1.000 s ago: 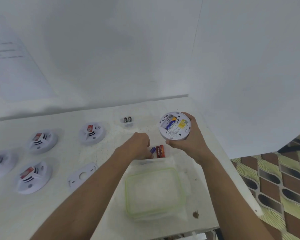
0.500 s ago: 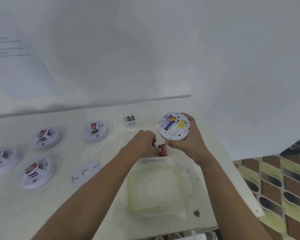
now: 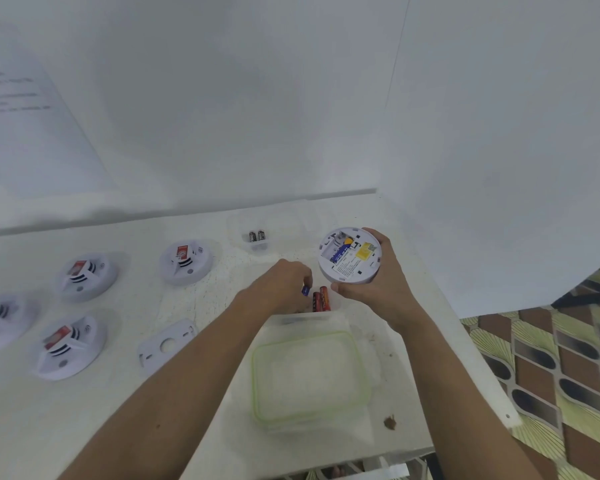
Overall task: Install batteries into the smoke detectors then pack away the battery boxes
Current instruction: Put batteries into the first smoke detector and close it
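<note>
While the right hand (image 3: 378, 294) gripped one smoke detector (image 3: 350, 255) by its rim, back side up, above the table (image 3: 118, 403), the left hand (image 3: 279, 289) pinched a blue battery (image 3: 305, 290) in curled fingers, just beside two orange batteries (image 3: 321, 299) in a clear box (image 3: 305, 319). Green-rimmed container (image 3: 255, 375): near edge. Two dark batteries (image 3: 257, 236): second clear box, farther back. Four other detectors (image 3: 186, 261): face up, left. Mounting plate (image 3: 167, 344): beside them.
</note>
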Available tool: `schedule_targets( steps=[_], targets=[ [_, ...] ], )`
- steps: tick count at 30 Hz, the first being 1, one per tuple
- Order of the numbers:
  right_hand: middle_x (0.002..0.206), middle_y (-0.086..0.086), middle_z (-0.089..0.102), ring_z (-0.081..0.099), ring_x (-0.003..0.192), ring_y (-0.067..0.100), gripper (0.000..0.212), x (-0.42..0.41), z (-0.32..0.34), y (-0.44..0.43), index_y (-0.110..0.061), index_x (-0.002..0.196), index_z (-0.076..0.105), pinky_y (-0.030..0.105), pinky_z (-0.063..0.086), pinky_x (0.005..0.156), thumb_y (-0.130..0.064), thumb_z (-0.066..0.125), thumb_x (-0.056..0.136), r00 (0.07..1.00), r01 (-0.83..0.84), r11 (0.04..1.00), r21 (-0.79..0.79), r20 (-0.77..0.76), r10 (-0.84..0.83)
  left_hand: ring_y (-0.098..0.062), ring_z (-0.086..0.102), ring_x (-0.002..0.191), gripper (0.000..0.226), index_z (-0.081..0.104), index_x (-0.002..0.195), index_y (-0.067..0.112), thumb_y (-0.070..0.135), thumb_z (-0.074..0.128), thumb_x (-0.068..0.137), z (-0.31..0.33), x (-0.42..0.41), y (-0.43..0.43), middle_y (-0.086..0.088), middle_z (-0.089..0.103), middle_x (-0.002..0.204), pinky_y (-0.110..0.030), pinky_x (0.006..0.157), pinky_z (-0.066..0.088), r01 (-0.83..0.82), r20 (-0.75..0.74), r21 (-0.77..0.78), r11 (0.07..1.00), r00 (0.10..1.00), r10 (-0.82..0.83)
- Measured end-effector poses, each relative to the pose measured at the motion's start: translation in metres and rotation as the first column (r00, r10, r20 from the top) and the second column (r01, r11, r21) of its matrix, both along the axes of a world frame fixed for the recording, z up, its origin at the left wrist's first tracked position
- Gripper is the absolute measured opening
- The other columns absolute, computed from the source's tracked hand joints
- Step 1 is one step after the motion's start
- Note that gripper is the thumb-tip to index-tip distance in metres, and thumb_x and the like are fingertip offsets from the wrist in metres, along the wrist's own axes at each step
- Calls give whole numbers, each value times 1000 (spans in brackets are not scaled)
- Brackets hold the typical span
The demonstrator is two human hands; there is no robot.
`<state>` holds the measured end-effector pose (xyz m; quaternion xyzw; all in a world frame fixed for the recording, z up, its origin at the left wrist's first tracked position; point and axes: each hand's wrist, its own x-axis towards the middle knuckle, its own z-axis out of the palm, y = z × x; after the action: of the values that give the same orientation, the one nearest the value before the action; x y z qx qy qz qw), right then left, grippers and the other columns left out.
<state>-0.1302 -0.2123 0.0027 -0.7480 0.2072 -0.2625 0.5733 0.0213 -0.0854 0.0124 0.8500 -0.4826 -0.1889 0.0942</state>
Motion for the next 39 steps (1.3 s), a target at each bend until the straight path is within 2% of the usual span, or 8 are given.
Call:
schedule_targets(
  steps=[4,7,13,19,28,34,37,39],
  targets=[
    [126,-9,56,59,111,-6,88,-1,1,0,-33,128,42,23,54,95,-2,90,61,1000,8,1000,-7,-2,-8,-9,57,72,24,64,109,21,17,65,85,9,3,14,1,67,85,-30,71,52,-10,-50,-204,979,999,-1],
    [127,-8,56,58,113,-5,88,-1,3,3,-32,130,42,22,54,94,-9,87,57,1000,-1,1000,15,-5,1,-12,58,81,28,68,112,25,14,59,87,16,8,26,0,61,88,-27,75,47,-61,-77,-418,907,996,32],
    [129,-7,55,58,116,-4,90,6,2,12,-29,132,41,22,54,92,-8,87,57,999,-45,998,37,-1,45,-16,67,72,31,71,112,32,11,63,92,29,12,43,5,65,94,-19,70,51,-317,-373,-614,723,924,88],
    [131,-4,55,57,120,3,98,16,3,19,-22,140,40,24,54,95,-12,89,56,994,-102,995,-12,-39,102,-19,72,73,10,75,88,25,17,78,83,31,12,47,2,75,77,-46,76,60,-361,-425,-646,672,902,76],
    [125,-8,56,59,103,-11,93,22,9,28,-18,141,39,19,57,75,13,85,66,986,-160,987,-14,-44,159,-3,65,97,23,76,111,23,16,70,90,29,14,60,11,67,108,-28,86,57,-196,-303,-631,750,953,-5],
    [128,-5,57,60,113,1,93,21,13,30,-33,132,43,33,60,87,11,88,65,979,-200,979,-44,-42,198,-5,62,94,25,73,114,31,23,71,91,34,17,66,14,60,111,-26,83,54,-175,-328,-591,788,944,-36],
    [127,-6,58,60,113,1,92,20,18,31,-38,128,44,31,58,89,13,87,64,976,-215,974,-66,-38,213,-7,62,92,25,72,113,42,36,70,89,39,16,71,10,58,117,-23,81,53,-261,-460,-544,797,888,-23],
    [127,-6,59,61,114,2,89,19,23,33,-40,126,46,32,58,90,6,87,62,974,-225,972,-65,-28,223,-6,65,96,28,69,118,41,37,65,91,40,13,75,15,66,120,-18,77,51,-326,-631,-495,805,772,-76]
  ],
)
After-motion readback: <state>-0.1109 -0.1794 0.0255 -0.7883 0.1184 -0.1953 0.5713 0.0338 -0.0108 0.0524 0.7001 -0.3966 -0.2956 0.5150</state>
